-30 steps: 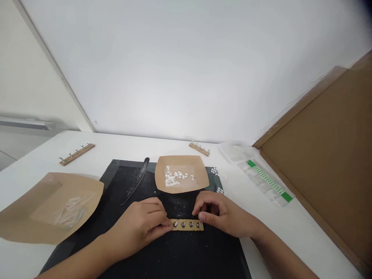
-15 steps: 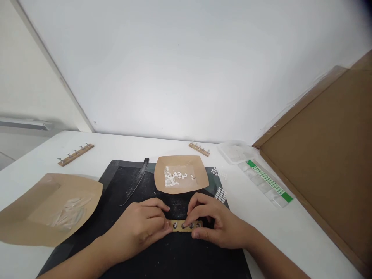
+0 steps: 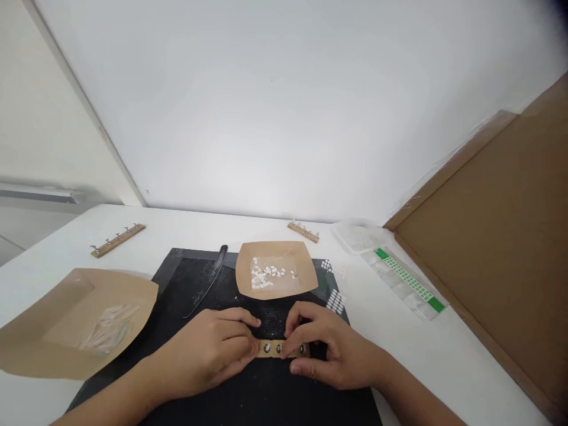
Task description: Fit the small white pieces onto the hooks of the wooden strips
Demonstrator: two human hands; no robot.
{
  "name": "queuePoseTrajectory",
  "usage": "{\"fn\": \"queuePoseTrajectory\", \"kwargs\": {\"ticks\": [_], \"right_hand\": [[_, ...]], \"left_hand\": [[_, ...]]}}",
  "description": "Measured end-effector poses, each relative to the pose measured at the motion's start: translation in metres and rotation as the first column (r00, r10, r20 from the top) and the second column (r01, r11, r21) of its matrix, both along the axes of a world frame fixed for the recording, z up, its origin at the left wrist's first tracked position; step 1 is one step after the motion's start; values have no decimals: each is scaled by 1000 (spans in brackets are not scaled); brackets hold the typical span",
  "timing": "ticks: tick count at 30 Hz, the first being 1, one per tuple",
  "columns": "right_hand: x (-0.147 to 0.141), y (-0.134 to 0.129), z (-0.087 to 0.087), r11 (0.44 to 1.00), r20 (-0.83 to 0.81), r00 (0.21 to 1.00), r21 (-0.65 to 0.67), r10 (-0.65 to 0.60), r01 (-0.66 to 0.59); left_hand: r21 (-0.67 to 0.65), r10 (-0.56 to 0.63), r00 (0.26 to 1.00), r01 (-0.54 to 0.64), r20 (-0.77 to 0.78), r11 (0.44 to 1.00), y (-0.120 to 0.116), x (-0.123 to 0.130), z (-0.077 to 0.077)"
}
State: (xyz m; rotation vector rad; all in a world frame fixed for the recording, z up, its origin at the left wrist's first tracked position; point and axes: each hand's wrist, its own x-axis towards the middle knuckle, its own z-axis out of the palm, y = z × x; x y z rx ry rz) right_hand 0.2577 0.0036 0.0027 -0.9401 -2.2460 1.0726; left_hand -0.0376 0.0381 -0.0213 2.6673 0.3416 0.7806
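Note:
A short wooden strip (image 3: 271, 356) lies on the black mat, with small round metal pieces set along its top. My left hand (image 3: 222, 349) is closed, thumb and fingertips pinching the strip's left end. Over the strip's middle and right part is my right hand (image 3: 331, 343), its fingers curled. Its index fingertip touches by a metal piece (image 3: 279, 348), and the thumb rests just below the strip's near edge. Whether something small sits between those fingers is hidden. Another metal piece (image 3: 267, 348) shows between the hands.
Beyond the hands, a cardboard tray (image 3: 306, 260) holds small white pieces; a black nail file (image 3: 213, 278) lies left of it. Another tray (image 3: 53, 284) holds clear nail tips. Strips with metal stands (image 3: 119, 241) lie behind. White sticker dots (image 3: 336, 300) and a clear case (image 3: 408, 284) are right.
The view has tilted slightly, so everything sits a little lower. My right fingers have shifted slightly over the strip, covering one metal piece that showed before. My left hand keeps its hold.

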Motion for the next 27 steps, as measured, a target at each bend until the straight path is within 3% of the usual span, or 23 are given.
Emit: {"fn": "queuePoseTrajectory", "kwargs": {"ticks": [4, 7, 9, 12, 15, 17, 19, 21, 24, 27], "right_hand": [[4, 2, -2, 991, -41, 996, 103, -80, 84], [15, 5, -2, 930, -88, 959, 237, -268, 281], [24, 8, -1, 826, -106, 883, 317, -457, 466], [41, 15, 2, 614, -131, 701, 387, -702, 688], [59, 24, 6, 440, -190, 555, 428, -810, 789], [71, 31, 8, 391, -186, 542, 509, -820, 767], [82, 35, 11, 389, -110, 573, 630, -812, 672], [91, 37, 14, 466, 36, 605, 675, -795, 572], [100, 38, 14, 616, 255, 598, 577, -760, 537], [103, 37, 9, 679, 356, 585, 489, -728, 547]], "left_hand": [[31, 17, 1000, -16, -20, 999, 0, 0, 0], [55, 3, 1000, -3, -11, 998, 1, 1, 1], [62, -6, 1000, 6, -1, 998, 1, 2, 3], [70, -20, 1000, 19, 14, 997, 0, 3, 5], [80, -20, 999, 18, 26, 997, -1, 4, 8], [97, -20, 999, 18, 26, 995, 0, 5, 10], [124, -10, 1000, 8, 19, 992, 0, 5, 12], [166, 22, 1000, -22, 2, 986, 1, 4, 11], [244, 67, 996, -52, -56, 968, 2, 1, 9], [283, 85, 992, -56, -92, 958, 1, 1, 8]]}}
